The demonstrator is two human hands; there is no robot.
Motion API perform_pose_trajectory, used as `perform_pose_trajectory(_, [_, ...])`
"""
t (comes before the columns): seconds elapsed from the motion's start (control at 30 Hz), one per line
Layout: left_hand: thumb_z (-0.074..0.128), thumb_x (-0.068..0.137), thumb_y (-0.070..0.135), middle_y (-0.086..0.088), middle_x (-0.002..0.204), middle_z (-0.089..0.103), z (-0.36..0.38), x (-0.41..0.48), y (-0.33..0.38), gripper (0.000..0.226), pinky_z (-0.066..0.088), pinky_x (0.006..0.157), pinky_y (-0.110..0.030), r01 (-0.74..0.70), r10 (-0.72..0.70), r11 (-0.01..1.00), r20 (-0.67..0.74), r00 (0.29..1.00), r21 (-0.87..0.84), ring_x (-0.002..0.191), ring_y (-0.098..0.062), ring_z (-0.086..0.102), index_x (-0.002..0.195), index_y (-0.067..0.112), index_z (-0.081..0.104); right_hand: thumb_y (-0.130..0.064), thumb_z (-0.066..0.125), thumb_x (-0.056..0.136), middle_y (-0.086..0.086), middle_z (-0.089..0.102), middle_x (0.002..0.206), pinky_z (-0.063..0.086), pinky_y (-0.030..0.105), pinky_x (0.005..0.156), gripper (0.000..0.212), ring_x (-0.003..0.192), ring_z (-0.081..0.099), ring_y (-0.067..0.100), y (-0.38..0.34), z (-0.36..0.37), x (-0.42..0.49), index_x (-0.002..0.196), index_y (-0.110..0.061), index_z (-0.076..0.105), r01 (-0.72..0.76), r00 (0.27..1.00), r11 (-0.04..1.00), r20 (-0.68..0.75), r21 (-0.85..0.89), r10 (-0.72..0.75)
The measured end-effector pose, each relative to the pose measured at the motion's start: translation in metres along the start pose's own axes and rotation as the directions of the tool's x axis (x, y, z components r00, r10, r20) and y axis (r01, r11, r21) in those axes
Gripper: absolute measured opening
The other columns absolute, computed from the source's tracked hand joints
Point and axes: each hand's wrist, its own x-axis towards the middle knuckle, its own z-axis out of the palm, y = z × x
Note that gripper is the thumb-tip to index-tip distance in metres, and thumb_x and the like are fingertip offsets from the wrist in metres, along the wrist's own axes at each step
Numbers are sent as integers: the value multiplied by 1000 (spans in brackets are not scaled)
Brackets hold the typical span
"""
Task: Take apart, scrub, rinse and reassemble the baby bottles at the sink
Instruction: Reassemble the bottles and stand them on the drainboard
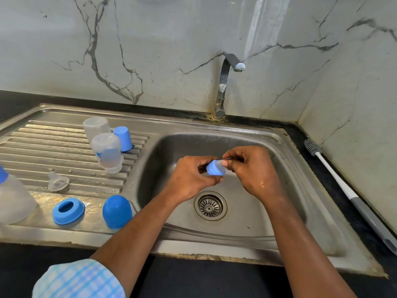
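Head view: small blue collar [215,168] holds a clear teat [220,162].

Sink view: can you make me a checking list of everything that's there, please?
Surface: steel sink, wet drainboard.
Job's things: upturned front bottle, upturned rear bottle, small blue cap, loose teat, blue ring, domed cap, edge bottle far left, bottle brush on the right counter.
Clutter: nothing seen.
Hands: left hand grips a blue collar; right hand pinches its held teat.
Cables: nothing seen.
Surroundings: tap, no water running; marble wall.
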Motion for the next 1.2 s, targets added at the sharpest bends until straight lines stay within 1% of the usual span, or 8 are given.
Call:
perform_pose_trajectory(0.2, [86, 71, 3, 6, 110, 73, -2, -2, 3, 52, 53, 99, -32, 29, -31, 991, -9, 999, -129, 103, -6, 69, 118, 19, 70, -2, 74, 83, -2, 73, 82, 58, 20, 68, 16, 79, 71, 14, 6, -1, 3, 92, -16, 73, -105, 994, 944, 35, 312, 99])
perform_pose_trajectory(0.3, [85, 74, 10, 3, 107, 74, 3, -6, 5, 47, 55, 96, -34, 26, -29, 992, -22, 999, -124, 100, -9, 70, 118, 13, 71, -8, 78, 82, -1, 73, 87, 61, 26, 72, 29, 82, 72, 13, 8, 1, 5, 109, -14, 71, -128, 991, 930, 20, 344, 129])
perform_pose_trajectory(0.43, [85, 76, 18, 4, 103, 74, 9, -9, 5, 42, 57, 92, -36, 20, -27, 997, -99, 995, -76, 96, -9, 70, 115, 13, 71, -33, 80, 80, -4, 71, 94, 62, 31, 72, 53, 85, 71, 11, 9, 5, 3, 127, -19, 60, -224, 971, 939, 140, 261, 193])
perform_pose_trajectory(0.53, [86, 74, 23, 6, 105, 72, 7, -8, 4, 47, 57, 90, -36, 26, -30, 999, -178, 983, -26, 97, -8, 68, 117, 14, 68, -42, 78, 80, -1, 73, 91, 62, 40, 71, 38, 81, 72, 14, 5, 19, 0, 110, -21, 67, -208, 964, 957, 206, 202, 166])
perform_pose_trajectory(0.67, [88, 71, 24, 9, 108, 68, 6, -8, 5, 54, 57, 90, -34, 31, -25, 999, -181, 983, 28, 101, -8, 65, 119, 18, 63, -36, 79, 81, -6, 72, 86, 60, 30, 68, 25, 76, 70, 9, 5, 28, 1, 99, -23, 69, -140, 986, 974, 114, 181, 120])
perform_pose_trajectory(0.83, [84, 75, 13, 6, 130, 60, 9, -6, 0, 72, 53, 97, -32, 39, -26, 995, -144, 989, 89, 114, -7, 60, 138, 21, 51, -31, 77, 84, -18, 64, 91, 45, 11, 65, 29, 82, 63, -1, 8, 30, 2, 111, -27, 65, -114, 991, 987, 78, 112, 106])
perform_pose_trajectory(0.97, [71, 83, -3, 1, 144, 46, 7, -9, -2, 79, 51, 95, -23, 46, -27, 986, -112, 993, 163, 126, -11, 51, 150, 20, 36, -25, 79, 83, -23, 56, 87, 40, 9, 66, 39, 82, 58, -6, 12, 33, 5, 118, -23, 61, -124, 989, 989, 87, 80, 117])
perform_pose_trajectory(1.2, [59, 82, -13, 0, 143, 45, 3, -11, -7, 84, 49, 89, -17, 101, -83, 975, -97, 992, 196, 121, -4, 48, 154, 20, 30, -28, 83, 79, -12, 60, 100, 41, 10, 68, 45, 86, 59, 1, 12, 36, 6, 119, -22, 63, -82, 993, 996, 88, 24, 79])
